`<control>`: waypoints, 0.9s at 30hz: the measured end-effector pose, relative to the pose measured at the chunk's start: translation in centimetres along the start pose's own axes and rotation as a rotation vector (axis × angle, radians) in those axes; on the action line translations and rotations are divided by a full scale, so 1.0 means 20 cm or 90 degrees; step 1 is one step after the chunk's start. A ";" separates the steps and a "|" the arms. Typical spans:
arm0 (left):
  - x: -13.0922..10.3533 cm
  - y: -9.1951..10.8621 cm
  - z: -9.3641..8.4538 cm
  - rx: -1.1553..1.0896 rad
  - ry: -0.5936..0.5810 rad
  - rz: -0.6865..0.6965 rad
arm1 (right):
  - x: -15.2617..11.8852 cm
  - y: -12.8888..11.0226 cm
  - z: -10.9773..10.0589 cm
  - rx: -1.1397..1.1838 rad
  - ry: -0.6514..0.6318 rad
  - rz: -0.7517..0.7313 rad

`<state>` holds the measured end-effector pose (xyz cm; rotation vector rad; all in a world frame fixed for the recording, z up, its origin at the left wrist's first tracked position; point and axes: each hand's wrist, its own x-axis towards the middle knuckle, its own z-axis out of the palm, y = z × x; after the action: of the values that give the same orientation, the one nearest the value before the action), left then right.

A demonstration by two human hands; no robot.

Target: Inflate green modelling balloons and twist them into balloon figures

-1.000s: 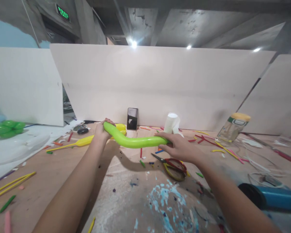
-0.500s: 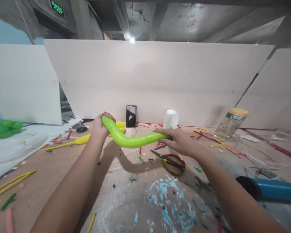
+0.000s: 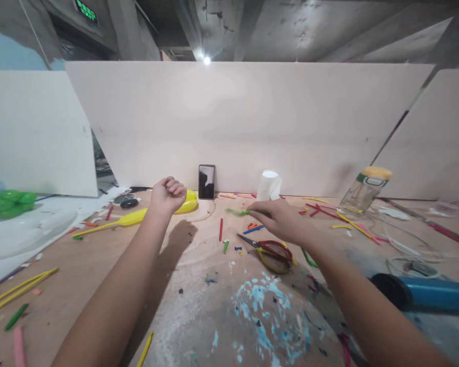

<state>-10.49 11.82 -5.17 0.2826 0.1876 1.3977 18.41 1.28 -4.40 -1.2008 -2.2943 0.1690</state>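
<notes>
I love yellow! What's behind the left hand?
Yellow balloon parts show on either side of the left hand. The hand and wrist hide whether they join.

A: Which colours mark the scissors?
B: One handle is red, the other yellow; the blades are dark grey.
A: And the tabletop?
B: Pale brown, irregularly flecked with light blue and a few dark spots.
A: The blurred scrap?
B: Green. The long balloon is yellow, the paper roll white.
A: The cylinder?
B: Blue, black-ended. The clear bottle has a yellow-orange lid above a green band.
</notes>
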 end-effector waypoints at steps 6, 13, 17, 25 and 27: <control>-0.03 -0.05 0.04 0.150 -0.001 -0.003 | 0.00 0.02 0.01 0.003 0.000 0.031; -0.16 -0.29 0.13 0.747 -0.311 -0.136 | 0.02 0.01 0.03 0.068 0.031 0.067; -0.22 -0.42 0.14 1.009 -0.552 -0.214 | 0.02 0.02 0.05 0.080 0.063 0.071; -0.18 -0.44 0.08 1.064 -0.501 -0.195 | 0.03 0.09 0.05 0.036 0.169 0.125; -0.17 -0.43 0.07 1.034 -0.500 -0.227 | 0.03 0.10 0.05 0.023 0.205 0.151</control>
<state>-2.62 7.10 -6.64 1.9673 0.6460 0.4067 19.10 3.07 -5.69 -1.3718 -1.8647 0.0940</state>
